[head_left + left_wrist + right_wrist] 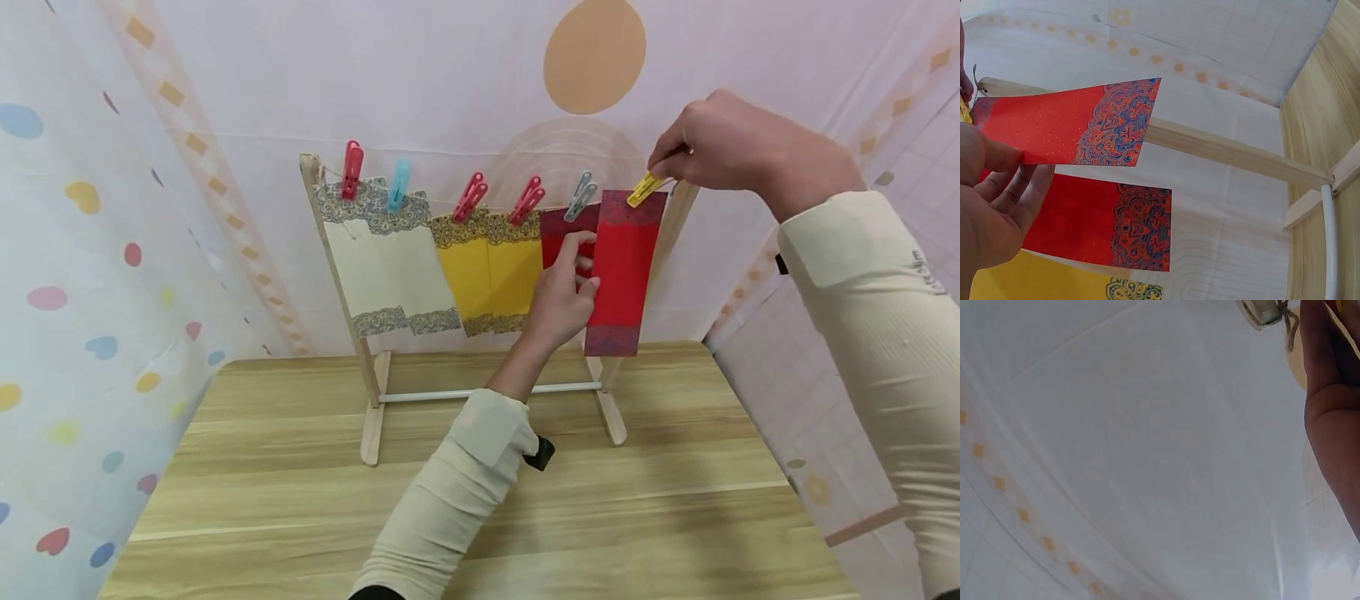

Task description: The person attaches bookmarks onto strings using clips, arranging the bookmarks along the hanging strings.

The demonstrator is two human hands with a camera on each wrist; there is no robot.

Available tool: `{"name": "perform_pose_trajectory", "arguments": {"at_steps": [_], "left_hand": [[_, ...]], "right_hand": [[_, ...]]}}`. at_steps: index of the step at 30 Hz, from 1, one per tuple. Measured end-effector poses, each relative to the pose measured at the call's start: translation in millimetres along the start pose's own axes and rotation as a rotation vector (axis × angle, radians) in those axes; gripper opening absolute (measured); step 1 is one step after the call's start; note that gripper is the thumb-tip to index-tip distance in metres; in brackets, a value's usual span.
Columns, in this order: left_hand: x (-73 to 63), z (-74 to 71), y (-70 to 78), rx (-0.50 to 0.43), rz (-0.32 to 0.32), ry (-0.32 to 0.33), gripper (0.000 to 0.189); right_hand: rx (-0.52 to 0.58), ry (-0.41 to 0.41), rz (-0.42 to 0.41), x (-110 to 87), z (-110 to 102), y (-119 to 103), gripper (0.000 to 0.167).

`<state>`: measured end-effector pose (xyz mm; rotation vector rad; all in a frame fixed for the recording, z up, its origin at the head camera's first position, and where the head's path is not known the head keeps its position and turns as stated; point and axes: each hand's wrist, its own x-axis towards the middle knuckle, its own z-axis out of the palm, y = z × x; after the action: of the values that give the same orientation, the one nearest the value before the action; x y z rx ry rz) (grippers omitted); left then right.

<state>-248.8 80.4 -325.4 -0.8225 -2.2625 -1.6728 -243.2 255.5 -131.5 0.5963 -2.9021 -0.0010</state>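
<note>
My right hand pinches a yellow clothespin at the top edge of the front red card. That card has a dark patterned band at each end. Its left edge is pinched by my left hand, the thumb on the front and the fingers behind, as the left wrist view shows. Just behind and to the left hangs a second red card, partly hidden by my left hand and held by a grey clothespin. In the right wrist view only part of my right hand appears.
Yellow cards under pink clothespins and cream cards under pink and blue ones hang on a string. The wooden rack with a white lower bar stands on a wood-grain table. A patterned curtain hangs behind.
</note>
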Motion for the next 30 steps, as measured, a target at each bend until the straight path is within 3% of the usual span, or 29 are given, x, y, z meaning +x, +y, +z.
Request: {"name": "perform_pose_trajectory", "arguments": {"at_steps": [9,18,30], "left_hand": [[0.4,2.6,-1.5,0.047,-0.022,0.005,0.05],[-5.2,-2.2,-10.0,0.077,-0.053,-0.062,0.052],[-9.3,-9.2,-16.5,0.15,-0.141,-0.158,0.052]], "right_hand": [[0.001,-0.004,0.009,-0.2,3,-1,0.023],[0.037,0.074,0.003,-6.7,9,-4,0.025],[0.002,0.206,-0.114,-17.0,15,-11,0.023]]}}
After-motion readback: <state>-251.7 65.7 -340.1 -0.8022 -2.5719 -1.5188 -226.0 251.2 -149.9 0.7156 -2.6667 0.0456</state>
